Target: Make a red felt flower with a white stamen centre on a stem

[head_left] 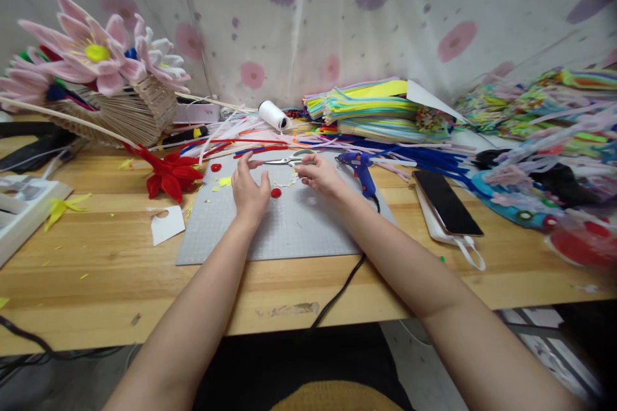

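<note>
My left hand [249, 191] is held over the grey cutting mat [212, 241], thumb and fingers apart, holding nothing I can see. Its fingertips are close to the points of the metal scissors [284, 160]. My right hand [322, 176] hovers by the scissors' handles with loosely bent fingers that look apart; whether they touch the handles is unclear. A thin whitish-yellow strand [292, 178] lies just below its fingertips. Between the hands a red disc [276, 193] rests on the mat, and another red disc [216, 167] lies farther left, near yellow scraps [224, 182].
A blue glue gun [360, 170] stands at the mat's right, its black cord running off the front edge. Beyond it lies a phone [448, 202]. Red fuzzy flower [173, 174] and cut white paper [167, 225] are leftward. Pipe cleaner bundles [376, 109] and a thread spool [272, 115] line the back.
</note>
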Motion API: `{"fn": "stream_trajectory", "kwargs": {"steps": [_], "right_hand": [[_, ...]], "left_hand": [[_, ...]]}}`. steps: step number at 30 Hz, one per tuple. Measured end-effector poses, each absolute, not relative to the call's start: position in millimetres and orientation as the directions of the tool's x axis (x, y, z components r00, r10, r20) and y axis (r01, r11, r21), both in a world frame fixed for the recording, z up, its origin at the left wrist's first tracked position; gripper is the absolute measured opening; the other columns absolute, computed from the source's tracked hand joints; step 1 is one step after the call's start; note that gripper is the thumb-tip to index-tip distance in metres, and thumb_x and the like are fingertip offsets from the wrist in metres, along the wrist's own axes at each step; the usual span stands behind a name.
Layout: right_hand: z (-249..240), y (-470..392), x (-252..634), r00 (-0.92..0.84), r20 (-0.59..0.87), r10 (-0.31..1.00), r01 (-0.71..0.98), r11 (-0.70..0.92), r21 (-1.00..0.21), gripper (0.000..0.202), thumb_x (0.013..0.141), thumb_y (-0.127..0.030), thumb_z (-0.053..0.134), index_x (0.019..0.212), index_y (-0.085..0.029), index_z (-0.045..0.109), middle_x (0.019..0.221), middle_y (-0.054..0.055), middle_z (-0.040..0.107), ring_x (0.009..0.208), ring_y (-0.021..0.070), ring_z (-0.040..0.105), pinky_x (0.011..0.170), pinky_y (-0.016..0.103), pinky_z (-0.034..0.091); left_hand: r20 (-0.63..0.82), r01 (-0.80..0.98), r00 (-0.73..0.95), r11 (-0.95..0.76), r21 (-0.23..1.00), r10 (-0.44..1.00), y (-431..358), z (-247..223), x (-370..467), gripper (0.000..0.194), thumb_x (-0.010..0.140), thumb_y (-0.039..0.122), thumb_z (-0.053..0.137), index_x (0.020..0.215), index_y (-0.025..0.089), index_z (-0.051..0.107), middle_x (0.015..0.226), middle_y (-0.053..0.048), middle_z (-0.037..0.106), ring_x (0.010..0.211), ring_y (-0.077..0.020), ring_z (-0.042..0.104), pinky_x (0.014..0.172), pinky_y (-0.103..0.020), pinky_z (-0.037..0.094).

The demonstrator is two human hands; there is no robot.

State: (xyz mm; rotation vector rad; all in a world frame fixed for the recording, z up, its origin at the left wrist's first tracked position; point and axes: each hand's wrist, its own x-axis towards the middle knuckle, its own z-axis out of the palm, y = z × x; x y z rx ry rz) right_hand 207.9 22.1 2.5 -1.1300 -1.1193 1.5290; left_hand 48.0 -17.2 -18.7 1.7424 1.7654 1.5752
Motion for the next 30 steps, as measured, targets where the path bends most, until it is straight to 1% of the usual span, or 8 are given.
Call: {"fn": "stream_trajectory", "kwargs": {"steps": [3,5,8,12,19,22,25,30], "right_hand": [[-5,15,192,-0.166,-0.042,0.985,-0.102,-0.060,-0.993,0.041,0.056,-0.029,0.070,0.082,-0.023,0.039,0.066,-0.007,0.058,0.060,0.0086,0.053,0.057,0.022,0.039],[-10,9,183,-0.155,0.051,0.987,-0.096,0.037,-0.995,0.039,0.058,-0.029,0.067,0.082,-0.024,0.037,0.067,-0.008,0.058,0.062,0.0091,0.055,0.061,0.024,0.042],[-16,1,176,-0.084,0.145,0.986,-0.072,0.139,-0.988,0.035,0.063,-0.029,0.064,0.082,-0.024,0.036,0.068,-0.008,0.057,0.065,0.0096,0.056,0.067,0.026,0.045],[-22,-2,173,-0.014,0.175,0.984,-0.013,0.175,-0.984,0.032,0.065,-0.027,0.064,0.081,-0.024,0.037,0.072,-0.006,0.058,0.070,0.0104,0.059,0.069,0.026,0.045],[-18,-4,179,-0.140,0.151,0.979,0.022,0.156,-0.988,0.030,0.067,-0.034,0.065,0.088,-0.022,0.048,0.076,-0.002,0.066,0.073,0.0124,0.063,0.068,0.026,0.046],[-14,-2,183,-0.112,0.147,0.983,0.010,0.149,-0.989,0.030,0.067,-0.034,0.065,0.088,-0.022,0.047,0.076,-0.002,0.066,0.069,0.0122,0.063,0.064,0.025,0.046],[-10,3,187,-0.073,0.127,0.989,-0.018,0.126,-0.992,0.038,0.063,-0.036,0.069,0.088,-0.021,0.045,0.079,-0.001,0.066,0.070,0.0127,0.063,0.062,0.025,0.047],[-7,8,186,-0.190,0.013,0.982,-0.101,-0.006,-0.995,0.053,0.053,-0.035,0.076,0.092,-0.021,0.042,0.073,-0.004,0.064,0.067,0.0121,0.061,0.061,0.024,0.046]], "left_hand": [[0.277,0.242,-0.283,-0.211,0.947,0.918,-26,-20,56,0.037,0.081,0.022,0.056,0.117,0.018,0.048,0.097,-0.008,0.070,0.093,-0.0181,0.066,0.087,-0.035,0.050],[0.104,0.015,-0.252,-0.104,0.994,0.962,-30,-21,63,0.045,0.081,0.024,0.058,0.123,0.015,0.046,0.092,-0.008,0.071,0.084,-0.0176,0.069,0.077,-0.031,0.053],[-0.020,-0.135,-0.266,-0.016,0.991,0.964,-35,-19,71,0.056,0.080,0.019,0.061,0.131,0.011,0.041,0.092,-0.010,0.073,0.080,-0.0159,0.069,0.075,-0.029,0.053],[-0.097,-0.250,-0.291,0.022,0.968,0.952,-38,-11,74,0.064,0.076,0.017,0.067,0.134,0.013,0.041,0.098,-0.011,0.072,0.082,-0.0159,0.069,0.075,-0.029,0.054],[-0.133,-0.307,-0.329,0.027,0.951,0.935,-37,-6,67,0.062,0.074,0.013,0.067,0.132,0.013,0.047,0.083,-0.006,0.073,0.072,-0.0139,0.069,0.067,-0.027,0.056],[-0.111,-0.276,-0.326,0.017,0.961,0.939,-36,-3,63,0.066,0.071,0.013,0.071,0.132,0.012,0.047,0.078,-0.005,0.073,0.071,-0.0154,0.070,0.064,-0.026,0.055],[-0.128,-0.253,-0.268,0.058,0.966,0.955,-35,-1,59,0.069,0.068,0.010,0.072,0.132,0.009,0.047,0.073,-0.005,0.072,0.067,-0.0165,0.069,0.062,-0.028,0.055],[-0.159,-0.154,-0.184,0.131,0.979,0.970,-35,1,56,0.075,0.065,0.010,0.075,0.134,0.009,0.044,0.071,-0.004,0.072,0.060,-0.0151,0.068,0.058,-0.024,0.052]]}}
